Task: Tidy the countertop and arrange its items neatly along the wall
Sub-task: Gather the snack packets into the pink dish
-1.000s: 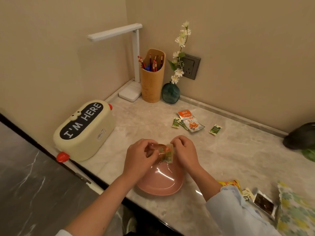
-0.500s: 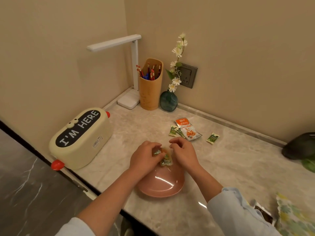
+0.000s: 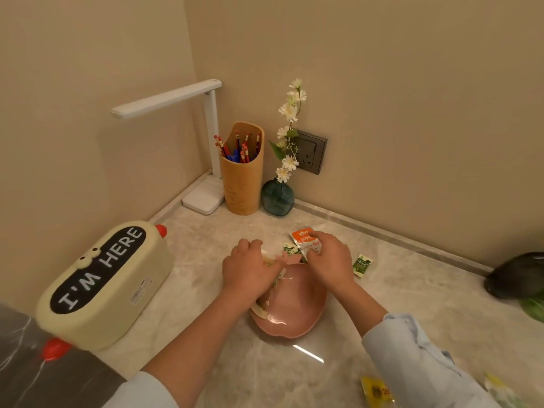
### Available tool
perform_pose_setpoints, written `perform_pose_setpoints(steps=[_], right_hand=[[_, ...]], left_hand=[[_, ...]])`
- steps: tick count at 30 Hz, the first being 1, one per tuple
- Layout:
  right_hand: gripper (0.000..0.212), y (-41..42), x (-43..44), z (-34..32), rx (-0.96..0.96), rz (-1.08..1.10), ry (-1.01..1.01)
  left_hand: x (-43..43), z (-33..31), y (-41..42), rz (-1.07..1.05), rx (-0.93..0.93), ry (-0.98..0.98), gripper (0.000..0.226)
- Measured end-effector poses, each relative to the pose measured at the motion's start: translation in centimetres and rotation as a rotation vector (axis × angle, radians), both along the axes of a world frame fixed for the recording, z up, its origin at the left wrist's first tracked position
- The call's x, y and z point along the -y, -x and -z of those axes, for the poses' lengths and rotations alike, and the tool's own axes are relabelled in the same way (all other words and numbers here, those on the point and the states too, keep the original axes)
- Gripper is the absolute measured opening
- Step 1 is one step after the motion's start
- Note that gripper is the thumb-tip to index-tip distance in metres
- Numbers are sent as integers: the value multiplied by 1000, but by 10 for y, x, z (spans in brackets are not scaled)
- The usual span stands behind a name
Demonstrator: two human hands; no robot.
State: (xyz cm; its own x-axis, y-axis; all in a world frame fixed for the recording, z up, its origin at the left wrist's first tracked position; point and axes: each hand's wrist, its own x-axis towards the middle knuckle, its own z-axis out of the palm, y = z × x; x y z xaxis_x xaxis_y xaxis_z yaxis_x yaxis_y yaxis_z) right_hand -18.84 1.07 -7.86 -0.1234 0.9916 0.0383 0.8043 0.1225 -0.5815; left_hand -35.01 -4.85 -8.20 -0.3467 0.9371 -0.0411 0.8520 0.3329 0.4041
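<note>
A pink leaf-shaped plate (image 3: 297,313) sits on the marble counter near its front edge. My left hand (image 3: 250,269) is over the plate's left side, holding small snack packets down into it; some packets (image 3: 260,310) show under my wrist. My right hand (image 3: 329,260) reaches just past the plate and closes on an orange-and-white sachet (image 3: 303,237) that lies on the counter. Small green packets (image 3: 290,249) lie beside that sachet, and one more green packet (image 3: 362,265) lies to the right of my hand.
A cream box reading "I'M HERE" (image 3: 103,284) stands at the left wall. In the corner are a white desk lamp (image 3: 203,195), a wooden pen holder (image 3: 243,172) and a green vase with white flowers (image 3: 278,197). A yellow packet (image 3: 376,393) lies front right; a dark object (image 3: 518,278) sits far right.
Both hands held packets together above the plate. Now my left hand has lowered them into the plate and my right hand has reached forward onto the orange sachet. The camera has tilted up.
</note>
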Motion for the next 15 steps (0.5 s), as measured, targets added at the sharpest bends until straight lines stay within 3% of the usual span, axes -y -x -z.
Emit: perform_pose_setpoints(steps=[3, 8, 15], right_hand=[[50, -1, -11, 1, 76, -20, 21], [65, -2, -21, 7, 234, -73, 174], [95, -7, -35, 8, 33, 86, 314]], left_hand=[[-21, -4, -5, 97, -13, -63, 67], [-53, -2, -20, 245, 17, 70, 56], [-80, -3, -33, 250, -15, 221, 61]])
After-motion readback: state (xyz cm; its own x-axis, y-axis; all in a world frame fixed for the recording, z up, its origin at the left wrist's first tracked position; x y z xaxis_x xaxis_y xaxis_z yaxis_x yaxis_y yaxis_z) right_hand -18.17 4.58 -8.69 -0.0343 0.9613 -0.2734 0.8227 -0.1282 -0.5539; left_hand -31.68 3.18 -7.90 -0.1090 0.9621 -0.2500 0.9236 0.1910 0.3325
